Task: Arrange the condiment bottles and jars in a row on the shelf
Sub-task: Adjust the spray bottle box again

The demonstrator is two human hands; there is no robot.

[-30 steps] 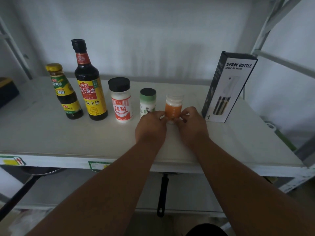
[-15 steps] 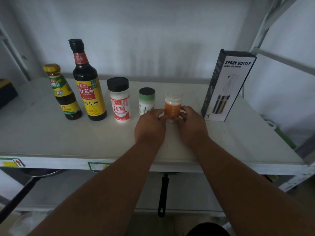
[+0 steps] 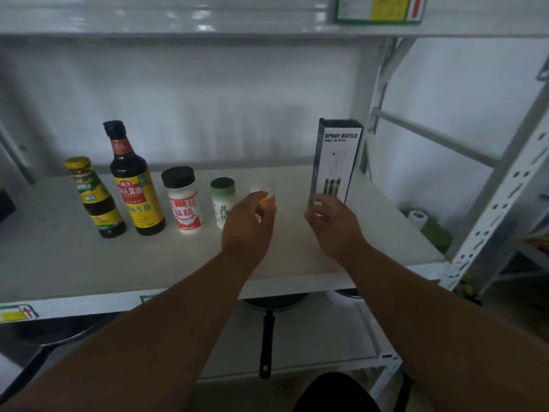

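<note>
Five condiments stand in a row on the white shelf [image 3: 89, 263]: a small yellow-capped bottle [image 3: 95, 197], a tall dark soy sauce bottle [image 3: 133, 185], a white jar with a black lid [image 3: 184, 200], a white jar with a green lid [image 3: 221, 194] and a small orange jar [image 3: 269, 200]. My left hand [image 3: 249, 224] curls around the orange jar's left and front side and hides most of it. My right hand [image 3: 329, 224] is off the jar, fingers spread, with its fingertips at the base of the spray bottle box [image 3: 337, 156].
The spray bottle box stands upright at the right end of the row, near the rack's white upright [image 3: 502, 203]. Another shelf board [image 3: 208, 22] runs overhead. A black-handled pan [image 3: 267, 337] lies on the shelf below. A paper roll [image 3: 417, 217] lies beyond the right edge.
My right hand left the orange jar and moved right toward the spray bottle box. The left hand stays at the jar. The view has tilted up, so the upper shelf now shows.
</note>
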